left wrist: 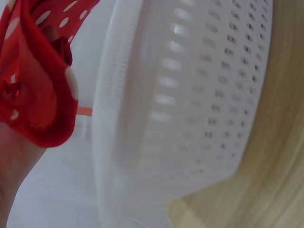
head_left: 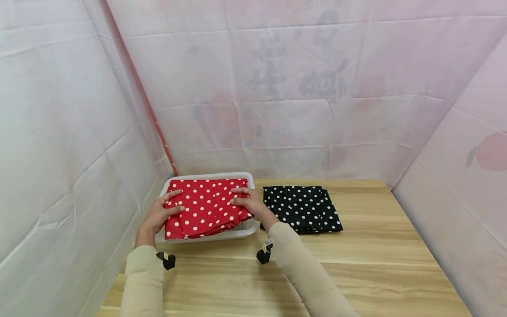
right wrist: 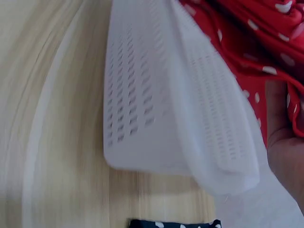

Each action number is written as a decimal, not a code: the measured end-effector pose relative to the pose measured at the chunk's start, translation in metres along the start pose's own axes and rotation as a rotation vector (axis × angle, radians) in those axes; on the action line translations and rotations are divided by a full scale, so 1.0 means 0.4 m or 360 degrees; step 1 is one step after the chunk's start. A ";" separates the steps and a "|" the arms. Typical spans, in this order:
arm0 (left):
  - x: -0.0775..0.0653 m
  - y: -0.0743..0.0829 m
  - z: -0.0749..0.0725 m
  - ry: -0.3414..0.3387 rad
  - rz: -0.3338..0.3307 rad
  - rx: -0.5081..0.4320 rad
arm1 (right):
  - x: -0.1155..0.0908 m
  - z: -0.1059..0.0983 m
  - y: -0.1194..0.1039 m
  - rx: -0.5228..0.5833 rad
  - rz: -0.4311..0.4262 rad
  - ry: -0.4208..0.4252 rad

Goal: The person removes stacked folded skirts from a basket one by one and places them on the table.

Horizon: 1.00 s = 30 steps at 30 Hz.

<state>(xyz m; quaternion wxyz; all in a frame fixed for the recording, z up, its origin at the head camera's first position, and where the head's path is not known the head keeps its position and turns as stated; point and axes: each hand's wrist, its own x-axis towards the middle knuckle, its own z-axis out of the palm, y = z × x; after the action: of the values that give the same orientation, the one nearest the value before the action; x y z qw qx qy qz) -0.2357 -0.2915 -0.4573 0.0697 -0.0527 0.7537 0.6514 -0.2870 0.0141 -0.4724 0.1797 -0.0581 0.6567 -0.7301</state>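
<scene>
A folded red cloth with white polka dots point(head_left: 206, 204) is held between both hands over a white plastic basket point(head_left: 253, 226). At the cloth's left edge my left hand point(head_left: 157, 215) grips it, thumb on top. My right hand point(head_left: 253, 204) grips the right edge the same way, with fingers partly under the fabric in the right wrist view. The left wrist view shows the red cloth's folded edge point(left wrist: 52, 109) above the rim of the perforated basket point(left wrist: 109, 118). Part of the red cloth hangs down within the basket point(right wrist: 190, 118) in the right wrist view.
A folded black cloth with white dots point(head_left: 301, 209) lies on the wooden table point(head_left: 372, 246), right of the basket. Pale printed sheets point(head_left: 293, 88) hang behind and on both sides. A small black device point(head_left: 263, 256) is strapped at the right wrist, another point(head_left: 168, 260) at the left.
</scene>
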 end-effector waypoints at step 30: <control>-0.101 0.027 0.296 0.0229 0.0143 -0.0331 | -0.206 -0.232 -0.017 -0.0128 -0.0232 0.0070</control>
<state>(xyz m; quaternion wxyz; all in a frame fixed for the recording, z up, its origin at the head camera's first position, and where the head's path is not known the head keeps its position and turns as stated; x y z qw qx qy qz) -0.1936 -0.1733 -0.4567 -0.0195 -0.0724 0.6866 0.7231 -0.2415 0.1296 -0.4656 0.1092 -0.0967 0.6832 -0.7155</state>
